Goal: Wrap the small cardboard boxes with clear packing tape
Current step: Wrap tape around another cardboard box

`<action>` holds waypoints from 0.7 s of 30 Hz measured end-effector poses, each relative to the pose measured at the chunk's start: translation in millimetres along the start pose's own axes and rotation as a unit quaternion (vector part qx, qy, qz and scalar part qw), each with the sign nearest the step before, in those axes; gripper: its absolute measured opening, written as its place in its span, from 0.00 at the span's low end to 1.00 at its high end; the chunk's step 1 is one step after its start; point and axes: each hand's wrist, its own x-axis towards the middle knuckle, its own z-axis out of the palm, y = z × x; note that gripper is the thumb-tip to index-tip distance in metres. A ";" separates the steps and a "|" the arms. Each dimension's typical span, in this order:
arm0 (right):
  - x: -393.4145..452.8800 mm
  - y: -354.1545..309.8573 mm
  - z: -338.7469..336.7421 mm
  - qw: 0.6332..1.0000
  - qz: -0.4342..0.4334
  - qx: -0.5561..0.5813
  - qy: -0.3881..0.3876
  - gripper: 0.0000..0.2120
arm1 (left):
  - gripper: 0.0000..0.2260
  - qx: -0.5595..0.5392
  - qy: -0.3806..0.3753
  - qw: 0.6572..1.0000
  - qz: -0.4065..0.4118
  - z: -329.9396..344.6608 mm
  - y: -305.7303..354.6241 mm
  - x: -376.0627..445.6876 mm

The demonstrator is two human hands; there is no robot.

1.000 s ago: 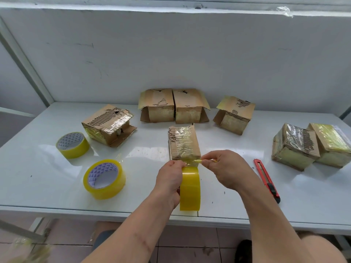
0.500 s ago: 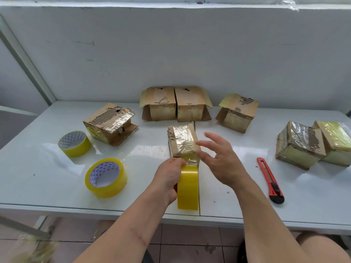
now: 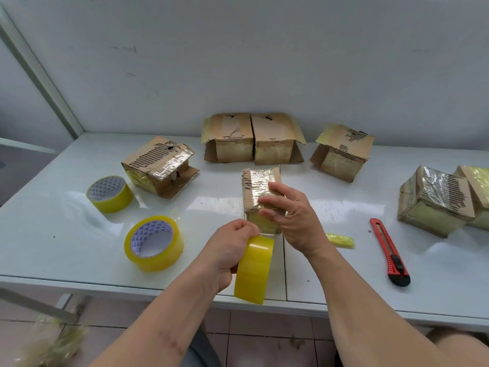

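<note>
Yellow tape roll (image 3: 254,268), brown cardboard boxes (image 3: 260,197), red-and-black utility knife (image 3: 389,251), glossy white table (image 3: 66,234)

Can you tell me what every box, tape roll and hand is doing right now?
Middle box: partly taped, right hand on it.
Right hand: fingers straight, pressing the tape down.
Left hand: grips the held tape roll.
Two spare tape rolls: lying flat.
Back boxes: flaps open.
Far-right boxes: wrapped.
Red cutter: lying untouched.

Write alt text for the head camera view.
A person's left hand grips a yellow tape roll while the right hand rests on a small taped box on a white table. Around lie more boxes, two spare rolls and a red utility knife.
</note>
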 end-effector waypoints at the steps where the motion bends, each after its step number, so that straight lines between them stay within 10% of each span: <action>1: 0.7 2.1 0.8 1.000 -0.005 -0.006 0.006 0.14 | 0.05 0.017 0.007 1.000 0.013 -0.7 -1.2 0.5; 8: 4.7 -2.6 -7.2 0.999 0.023 0.006 -0.038 0.15 | 0.07 0.183 0.091 0.967 0.153 -5.8 -4.6 4.7; 14: -30.2 -39.6 -7.1 0.985 0.063 0.089 0.135 0.17 | 0.07 0.163 0.082 0.950 0.253 -6.5 -8.5 3.8; 21: -61.5 -57.3 13.4 0.942 0.213 0.250 0.071 0.08 | 0.07 0.101 0.087 0.935 0.329 -0.2 -24.6 8.5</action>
